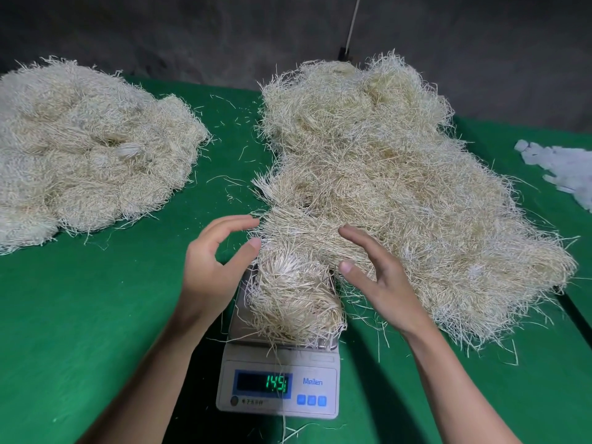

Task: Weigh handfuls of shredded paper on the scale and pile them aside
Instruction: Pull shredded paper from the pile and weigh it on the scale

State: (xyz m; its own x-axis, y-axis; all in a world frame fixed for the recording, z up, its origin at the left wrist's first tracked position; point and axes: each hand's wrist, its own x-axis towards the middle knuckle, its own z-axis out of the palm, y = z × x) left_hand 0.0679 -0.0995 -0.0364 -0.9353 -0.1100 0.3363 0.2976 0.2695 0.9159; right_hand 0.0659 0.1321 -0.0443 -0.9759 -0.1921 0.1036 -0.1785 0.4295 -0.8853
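While the left pile [89, 149] sits far left, the left hand [214, 261] hangs open beside the handful [294, 293] on the scale [278, 386]. The right hand [378, 277] is open too, at the big pile [400, 174]. This looks like the weighing step. Next, the 2 hands should scoop the handful leftward.

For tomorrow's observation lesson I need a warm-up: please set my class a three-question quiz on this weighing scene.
1. True or false: the display of the scale is blank.
2. The handful on the pan is: A) gripped in two fists; B) flanked by the open left hand and right hand; C) lifted by one hand.
3. Which lies clear of the scale, the left pile or the right pile?
Key: 1 false, green digits are lit; 2 B; 3 the left pile.
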